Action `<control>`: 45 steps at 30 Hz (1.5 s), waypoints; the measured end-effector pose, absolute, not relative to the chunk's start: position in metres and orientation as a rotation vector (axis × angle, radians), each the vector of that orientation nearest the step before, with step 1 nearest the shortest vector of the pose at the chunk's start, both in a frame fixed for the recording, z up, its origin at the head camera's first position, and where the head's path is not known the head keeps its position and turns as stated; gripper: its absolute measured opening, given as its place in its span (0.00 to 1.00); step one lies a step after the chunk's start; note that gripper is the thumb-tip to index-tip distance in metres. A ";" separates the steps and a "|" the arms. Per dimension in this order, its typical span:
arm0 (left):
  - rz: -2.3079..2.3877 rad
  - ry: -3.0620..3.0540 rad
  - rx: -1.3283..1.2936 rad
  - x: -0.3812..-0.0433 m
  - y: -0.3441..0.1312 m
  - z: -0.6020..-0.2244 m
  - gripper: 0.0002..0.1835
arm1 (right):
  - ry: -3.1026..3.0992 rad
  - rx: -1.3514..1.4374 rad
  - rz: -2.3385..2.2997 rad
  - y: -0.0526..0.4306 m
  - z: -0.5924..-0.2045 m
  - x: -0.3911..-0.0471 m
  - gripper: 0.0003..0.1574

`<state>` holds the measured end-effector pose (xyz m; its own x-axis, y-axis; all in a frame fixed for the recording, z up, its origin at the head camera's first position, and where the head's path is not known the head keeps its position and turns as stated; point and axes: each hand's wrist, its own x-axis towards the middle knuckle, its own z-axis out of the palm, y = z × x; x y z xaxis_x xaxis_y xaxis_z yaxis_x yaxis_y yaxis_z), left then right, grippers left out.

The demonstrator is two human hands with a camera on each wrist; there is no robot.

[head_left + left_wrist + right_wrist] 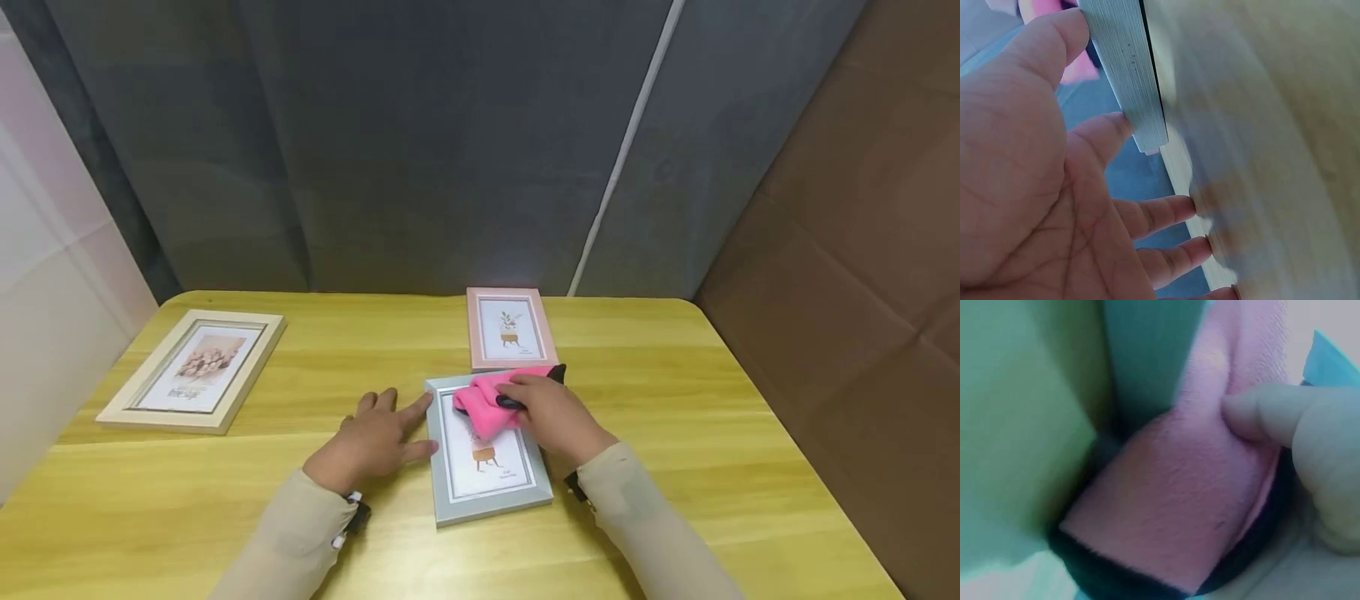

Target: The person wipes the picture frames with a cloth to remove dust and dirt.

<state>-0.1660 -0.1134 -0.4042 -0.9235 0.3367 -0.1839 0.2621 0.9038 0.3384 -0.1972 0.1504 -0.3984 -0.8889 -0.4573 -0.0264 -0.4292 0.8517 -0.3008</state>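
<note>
Yellow table (360, 337): my left hand (372, 442), spread, touches a grey frame (487, 471); my right hand (558, 419) pinches pink cloth (483, 408), apparently wiping; next likely calls for sweeping lower.

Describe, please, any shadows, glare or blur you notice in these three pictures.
Head view: soft shadows and faint sheen on the yellow wooden table; left wrist view: table blurred, bare left hand sharper; right wrist view: green tint and blur at left, pink cloth with black edging clearer.
</note>
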 end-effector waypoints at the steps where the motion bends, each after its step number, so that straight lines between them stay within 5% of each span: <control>1: 0.453 2.828 0.447 -0.165 -0.113 -0.405 0.40 | 2.926 -0.676 -0.474 0.150 -0.400 -0.203 0.30; 7: 0.453 2.846 0.440 -0.163 -0.108 -0.407 0.40 | 2.892 -0.630 -0.482 0.151 -0.401 -0.207 0.28; 22: 0.451 2.856 0.378 -0.162 -0.108 -0.406 0.41 | 2.766 -1.045 -0.193 0.175 -0.381 -0.130 0.29; 29: 0.458 2.862 0.390 -0.163 -0.107 -0.406 0.40 | 2.893 -0.957 -0.417 0.195 -0.370 -0.167 0.24; 37: 0.473 2.854 0.380 -0.162 -0.102 -0.408 0.41 | 3.250 -0.570 -0.291 0.270 -0.384 -0.212 0.24; 45: 0.597 2.789 0.404 -0.165 -0.116 -0.407 0.43 | 2.916 -0.484 -0.555 0.302 -0.400 -0.216 0.36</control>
<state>-0.1653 -0.1157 -0.4066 -0.9275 0.3207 -0.1923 0.2139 0.8769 0.4305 -0.2157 0.3016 -0.3995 -0.9394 -0.3355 -0.0703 -0.2862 0.8805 -0.3779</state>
